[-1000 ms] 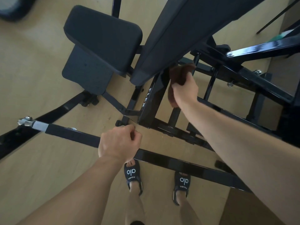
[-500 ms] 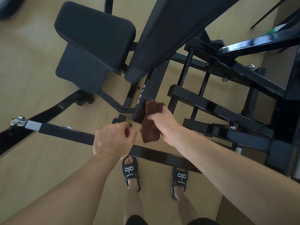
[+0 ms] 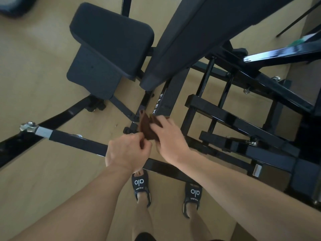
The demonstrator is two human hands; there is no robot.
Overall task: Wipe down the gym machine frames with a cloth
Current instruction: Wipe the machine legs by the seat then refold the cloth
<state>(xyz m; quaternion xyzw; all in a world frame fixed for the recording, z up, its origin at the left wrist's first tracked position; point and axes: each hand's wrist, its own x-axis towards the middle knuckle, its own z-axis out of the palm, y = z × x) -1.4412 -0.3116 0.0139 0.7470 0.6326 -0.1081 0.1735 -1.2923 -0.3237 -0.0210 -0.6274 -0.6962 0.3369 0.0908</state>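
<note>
A brown cloth [image 3: 146, 128] is held between both hands just above the machine's low black bar [image 3: 78, 141]. My right hand [image 3: 169, 138] grips its right side with fingers curled over it. My left hand [image 3: 127, 153] pinches the cloth's lower left edge between thumb and fingers. Right behind the cloth rises the black upright post [image 3: 169, 100] lettered FLEX, under the slanted back pad [image 3: 199, 32]. Part of the cloth is hidden by my right hand.
A padded seat [image 3: 111, 39] stands at upper left. Black frame bars and rods [image 3: 243, 122] crowd the right side. A bolt end [image 3: 28, 126] tips the low bar at left. My sandalled feet [image 3: 141, 185] stand on the tan floor behind the bar.
My right hand brought the cloth down the FLEX post toward me. My left hand left the low bar and now pinches the cloth's edge.
</note>
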